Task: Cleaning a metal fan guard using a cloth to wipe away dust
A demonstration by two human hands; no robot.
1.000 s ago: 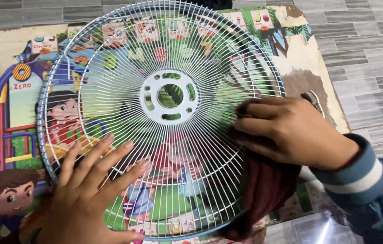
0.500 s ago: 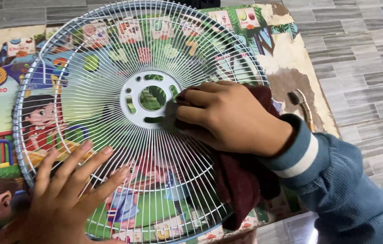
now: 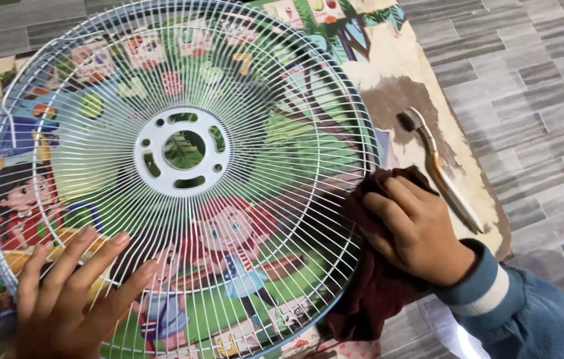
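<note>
A round white wire fan guard (image 3: 182, 143) lies flat on a colourful cartoon play mat (image 3: 275, 126). My left hand (image 3: 69, 299) presses on the guard's lower left wires with fingers spread. My right hand (image 3: 418, 229) grips a dark red cloth (image 3: 368, 292) and presses it against the guard's right rim. Most of the cloth hangs below my hand over the guard's lower right edge. A blue sleeve with a white stripe covers my right wrist.
A toothbrush (image 3: 438, 169) lies on the worn right part of the mat, just beyond my right hand. Grey wood-pattern floor tiles (image 3: 535, 86) surround the mat on the right and at the top.
My right hand with the cloth has slid from near the guard's centre hub outward to the right rim. The view has shifted, and my left hand stays on the lower left wires.
</note>
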